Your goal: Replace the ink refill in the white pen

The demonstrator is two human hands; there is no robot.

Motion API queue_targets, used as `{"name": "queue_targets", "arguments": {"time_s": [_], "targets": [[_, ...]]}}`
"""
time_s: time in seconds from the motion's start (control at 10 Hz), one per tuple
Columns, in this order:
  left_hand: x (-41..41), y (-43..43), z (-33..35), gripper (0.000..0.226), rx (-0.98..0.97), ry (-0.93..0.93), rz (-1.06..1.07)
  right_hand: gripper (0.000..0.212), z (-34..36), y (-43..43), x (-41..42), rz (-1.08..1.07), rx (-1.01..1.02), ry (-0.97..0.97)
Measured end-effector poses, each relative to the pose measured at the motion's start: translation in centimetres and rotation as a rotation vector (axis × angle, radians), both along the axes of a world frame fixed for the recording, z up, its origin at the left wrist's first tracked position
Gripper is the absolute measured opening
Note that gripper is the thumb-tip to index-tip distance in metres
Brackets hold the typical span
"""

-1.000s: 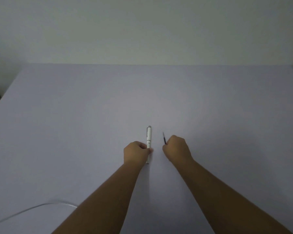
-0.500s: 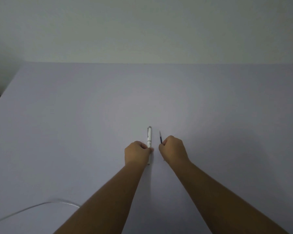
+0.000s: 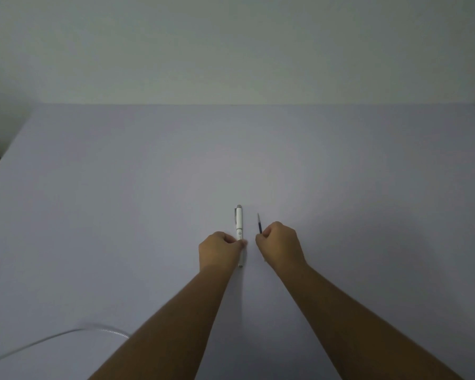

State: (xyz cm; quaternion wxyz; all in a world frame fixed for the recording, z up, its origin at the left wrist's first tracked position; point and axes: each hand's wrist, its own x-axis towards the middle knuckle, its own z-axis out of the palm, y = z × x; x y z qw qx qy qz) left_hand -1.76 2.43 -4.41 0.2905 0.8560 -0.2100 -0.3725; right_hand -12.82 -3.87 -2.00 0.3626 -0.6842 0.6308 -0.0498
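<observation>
Seemingly, in the head view the left hand (image 3: 220,249) is curled around the slim white plastic pen (image 3: 239,224), which points to 12 o'clock on the table — the right hand (image 3: 280,246), at its 3 o'clock, pinches the thin dark ink refill (image 3: 259,223). Before any swap — lift, steady the barrel and keep the refill straight.

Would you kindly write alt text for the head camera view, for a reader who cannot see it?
Two bare hands rest side by side on a pale table: the left hand grips a white pen, and the right hand pinches a thin dark ink refill. A pale cable curves across the near left corner.
</observation>
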Motion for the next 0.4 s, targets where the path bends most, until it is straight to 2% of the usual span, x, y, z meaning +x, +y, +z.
{"name": "queue_targets", "arguments": {"time_s": [0.4], "targets": [[0.0,0.4,0.9,0.026,-0.025,0.008,0.03,0.023,-0.3,-0.2,-0.4,-0.048,-0.004,-0.056]]}}
